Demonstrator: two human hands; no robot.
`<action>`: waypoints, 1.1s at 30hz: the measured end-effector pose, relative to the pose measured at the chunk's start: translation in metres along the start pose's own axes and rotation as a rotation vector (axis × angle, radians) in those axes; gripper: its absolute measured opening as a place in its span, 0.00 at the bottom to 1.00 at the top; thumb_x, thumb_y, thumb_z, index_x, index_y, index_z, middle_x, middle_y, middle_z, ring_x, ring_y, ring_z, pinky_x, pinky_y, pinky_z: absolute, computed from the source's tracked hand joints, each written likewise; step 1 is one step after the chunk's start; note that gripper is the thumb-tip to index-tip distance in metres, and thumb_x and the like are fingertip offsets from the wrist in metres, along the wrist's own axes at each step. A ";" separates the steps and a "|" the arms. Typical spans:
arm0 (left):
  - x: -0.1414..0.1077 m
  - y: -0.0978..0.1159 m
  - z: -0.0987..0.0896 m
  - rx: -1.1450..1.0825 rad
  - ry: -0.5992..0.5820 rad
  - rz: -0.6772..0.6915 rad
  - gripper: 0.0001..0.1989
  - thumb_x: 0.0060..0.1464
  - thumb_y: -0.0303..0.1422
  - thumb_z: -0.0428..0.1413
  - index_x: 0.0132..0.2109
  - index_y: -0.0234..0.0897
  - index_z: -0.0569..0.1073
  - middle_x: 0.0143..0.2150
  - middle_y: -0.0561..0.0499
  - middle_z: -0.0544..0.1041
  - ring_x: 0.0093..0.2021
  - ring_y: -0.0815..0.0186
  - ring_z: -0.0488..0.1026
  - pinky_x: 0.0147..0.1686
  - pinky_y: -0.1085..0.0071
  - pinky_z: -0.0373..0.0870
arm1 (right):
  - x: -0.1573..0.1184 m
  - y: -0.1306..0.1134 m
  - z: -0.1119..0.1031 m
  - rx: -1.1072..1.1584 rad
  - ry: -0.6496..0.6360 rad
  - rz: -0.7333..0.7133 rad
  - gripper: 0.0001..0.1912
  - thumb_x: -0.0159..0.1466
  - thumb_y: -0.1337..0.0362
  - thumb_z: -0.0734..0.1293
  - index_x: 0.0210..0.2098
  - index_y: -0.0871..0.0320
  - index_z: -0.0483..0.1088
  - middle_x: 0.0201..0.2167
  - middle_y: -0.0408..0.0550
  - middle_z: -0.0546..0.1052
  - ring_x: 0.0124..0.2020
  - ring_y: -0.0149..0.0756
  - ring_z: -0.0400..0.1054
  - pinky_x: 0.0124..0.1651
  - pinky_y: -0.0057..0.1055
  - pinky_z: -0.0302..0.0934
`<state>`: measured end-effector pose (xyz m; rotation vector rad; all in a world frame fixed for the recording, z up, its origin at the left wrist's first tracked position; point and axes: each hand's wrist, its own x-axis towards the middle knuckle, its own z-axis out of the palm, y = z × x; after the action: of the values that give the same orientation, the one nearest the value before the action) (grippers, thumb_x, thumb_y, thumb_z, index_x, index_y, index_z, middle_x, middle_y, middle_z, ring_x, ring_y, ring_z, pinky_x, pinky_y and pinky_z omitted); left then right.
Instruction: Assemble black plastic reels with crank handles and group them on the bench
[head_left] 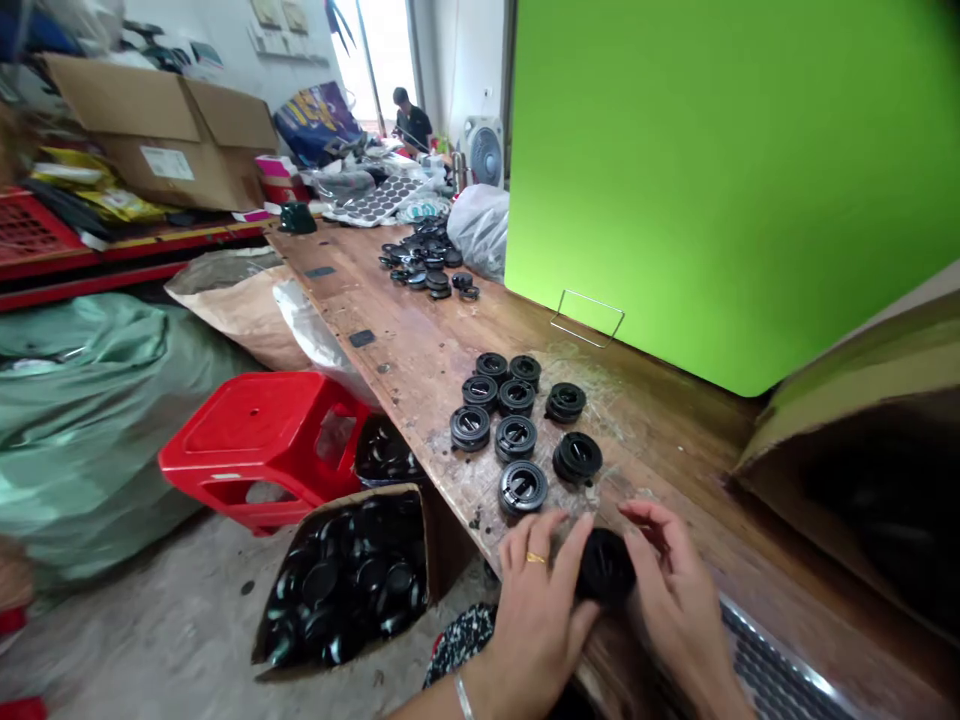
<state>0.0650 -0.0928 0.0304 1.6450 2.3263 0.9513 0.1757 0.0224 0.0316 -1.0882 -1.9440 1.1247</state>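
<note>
Both my hands grip one round black plastic part at the near edge of the wooden workbench. My left hand, with a gold ring, holds its left side. My right hand holds its right side, fingers curled over the top. Just beyond my hands, several stacks of black ring-shaped parts stand in a cluster on the bench. The nearest stack is a few centimetres from my left fingertips.
A cardboard box of black caps sits on the floor to the left, beside a red plastic stool. A green board stands along the bench's right. More black parts lie farther along. A person works at the far end.
</note>
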 end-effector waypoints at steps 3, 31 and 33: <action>0.016 -0.003 -0.003 0.165 0.107 0.043 0.30 0.58 0.21 0.51 0.65 0.49 0.61 0.68 0.44 0.58 0.67 0.49 0.50 0.60 0.46 0.55 | -0.011 0.010 -0.014 -0.024 -0.073 0.021 0.14 0.67 0.55 0.60 0.48 0.55 0.67 0.47 0.50 0.73 0.49 0.41 0.69 0.54 0.39 0.61; 0.025 0.023 0.025 -0.075 -0.246 0.534 0.18 0.62 0.26 0.50 0.55 0.46 0.70 0.64 0.46 0.65 0.70 0.54 0.50 0.62 0.43 0.61 | 0.027 0.088 -0.280 -1.137 0.204 0.316 0.29 0.55 0.70 0.62 0.56 0.63 0.68 0.44 0.65 0.74 0.37 0.53 0.74 0.37 0.41 0.65; 0.025 0.024 0.022 -0.180 -0.272 0.440 0.15 0.62 0.28 0.50 0.54 0.47 0.72 0.63 0.47 0.66 0.70 0.55 0.52 0.63 0.45 0.60 | 0.015 0.077 -0.283 -1.131 0.297 0.331 0.27 0.57 0.66 0.63 0.56 0.66 0.67 0.45 0.69 0.71 0.37 0.55 0.73 0.38 0.44 0.65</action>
<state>0.0843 -0.0566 0.0320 2.0970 1.6890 0.9041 0.4274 0.1619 0.0872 -2.0446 -2.1717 -0.1502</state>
